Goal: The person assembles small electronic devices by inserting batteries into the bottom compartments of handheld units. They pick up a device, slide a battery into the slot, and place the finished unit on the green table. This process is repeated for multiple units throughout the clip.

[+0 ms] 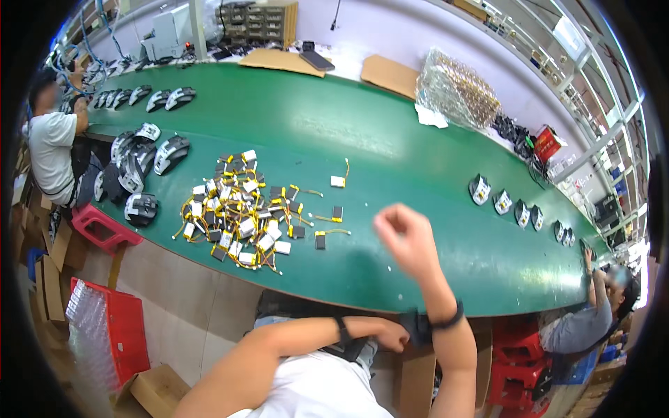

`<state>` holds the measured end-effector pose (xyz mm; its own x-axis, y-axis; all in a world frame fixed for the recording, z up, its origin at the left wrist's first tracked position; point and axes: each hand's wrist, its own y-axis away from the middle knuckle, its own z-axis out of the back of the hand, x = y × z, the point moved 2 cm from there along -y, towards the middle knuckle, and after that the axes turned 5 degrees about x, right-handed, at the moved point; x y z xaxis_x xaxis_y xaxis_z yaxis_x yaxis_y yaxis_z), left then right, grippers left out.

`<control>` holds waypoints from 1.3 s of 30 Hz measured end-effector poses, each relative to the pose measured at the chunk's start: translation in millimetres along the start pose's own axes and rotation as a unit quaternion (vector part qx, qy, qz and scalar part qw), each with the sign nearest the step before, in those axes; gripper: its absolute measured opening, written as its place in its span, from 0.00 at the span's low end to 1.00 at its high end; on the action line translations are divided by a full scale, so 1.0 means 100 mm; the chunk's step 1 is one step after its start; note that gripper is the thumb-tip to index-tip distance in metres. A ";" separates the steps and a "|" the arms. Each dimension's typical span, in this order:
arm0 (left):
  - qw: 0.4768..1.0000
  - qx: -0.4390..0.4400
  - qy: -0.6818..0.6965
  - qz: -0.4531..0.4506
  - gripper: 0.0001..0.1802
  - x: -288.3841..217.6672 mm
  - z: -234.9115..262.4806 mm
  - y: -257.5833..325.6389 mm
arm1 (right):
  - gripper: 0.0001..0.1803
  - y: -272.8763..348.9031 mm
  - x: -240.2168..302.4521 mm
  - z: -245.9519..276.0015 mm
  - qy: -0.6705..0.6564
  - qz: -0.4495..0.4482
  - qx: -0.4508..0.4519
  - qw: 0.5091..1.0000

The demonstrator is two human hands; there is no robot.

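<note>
Green bench (418,174) carries loose batteries (240,209); right hand (404,237) hovers in an empty clenched grip, left hand (391,336) loosely curled below.

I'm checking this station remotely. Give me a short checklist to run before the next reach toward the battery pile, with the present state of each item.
1. Right hand free: cannot tell; closed, raised above the table.
2. Left hand free: cannot tell; low at the table edge, below the top.
3. Battery pile within reach: ok, left of the right hand.
4. Loose batteries nearer: ok.
5. Path to pile unobstructed: ok.
</note>
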<state>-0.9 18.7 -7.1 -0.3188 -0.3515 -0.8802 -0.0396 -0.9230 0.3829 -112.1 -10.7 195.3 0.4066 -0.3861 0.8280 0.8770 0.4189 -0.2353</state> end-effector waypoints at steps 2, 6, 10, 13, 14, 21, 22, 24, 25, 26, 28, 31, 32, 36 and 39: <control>0.995 -0.073 -0.027 -0.067 0.25 -0.32 0.08 0.76 | 0.11 -0.73 -0.55 -0.06 0.032 -0.017 -0.057 0.998; 0.943 -0.252 0.086 -0.201 0.23 -0.83 0.23 2.42 | 0.18 -1.50 -0.93 -0.62 0.121 -0.073 -0.024 0.990; 0.829 -0.539 0.140 -0.057 0.18 -0.99 0.27 3.96 | 0.10 -1.52 -1.11 -0.76 0.187 0.038 -0.071 0.979; 0.603 -0.778 0.051 0.169 0.12 -0.65 0.20 4.97 | 0.06 -1.44 -1.08 -0.73 0.148 0.044 -0.064 0.986; 0.538 -0.780 -0.056 0.313 0.14 -0.56 0.12 5.32 | 0.06 -1.42 -0.99 -0.77 0.167 0.064 -0.067 0.982; 0.453 -0.572 -0.068 0.681 0.28 0.09 -0.50 6.09 | 0.06 -1.47 -0.99 -0.73 0.118 0.038 -0.056 0.991; 0.439 -0.585 -0.071 0.678 0.31 0.15 -0.57 6.05 | 0.05 -1.48 -1.01 -0.71 0.088 0.034 -0.060 0.994; 0.456 -0.593 -0.118 0.653 0.37 0.22 -0.69 6.04 | 0.05 -1.50 -0.97 -0.72 0.013 0.041 -0.080 0.996; 0.491 -0.581 -0.164 0.628 0.41 0.25 -0.75 6.05 | 0.06 -1.50 -0.97 -0.74 -0.023 0.022 -0.078 0.996; 0.525 -0.568 -0.211 0.598 0.45 0.29 -0.78 6.05 | 0.06 -1.49 -0.98 -0.75 -0.056 0.001 -0.078 0.995; 0.561 -0.553 -0.192 0.586 0.52 0.42 -0.79 6.08 | 0.07 -1.48 -0.98 -0.77 -0.167 -0.021 -0.060 0.984; 0.562 -0.545 -0.159 0.602 0.49 0.42 -0.59 6.09 | 0.07 -1.49 -1.02 -0.67 -0.242 -0.045 -0.022 0.969; 0.561 -0.497 -0.199 0.631 0.48 0.47 -0.66 6.19 | 0.07 -1.48 -1.02 -0.66 -0.258 -0.054 0.000 0.965; 0.577 -0.590 -0.154 0.544 0.42 0.37 -0.70 6.31 | 0.05 -1.38 -0.79 -0.54 -0.407 -0.063 0.074 0.908; 0.524 -0.807 -0.036 0.271 0.39 0.19 -0.46 5.98 | 0.07 -1.29 -0.36 -0.36 -0.397 -0.027 0.143 0.906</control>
<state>12.9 -547.4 192.0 0.0931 -0.6769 -0.7301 0.9089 0.3572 -0.2152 -230.9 -80.2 177.5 -0.0472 0.2542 0.9660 0.7419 0.6565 -0.1365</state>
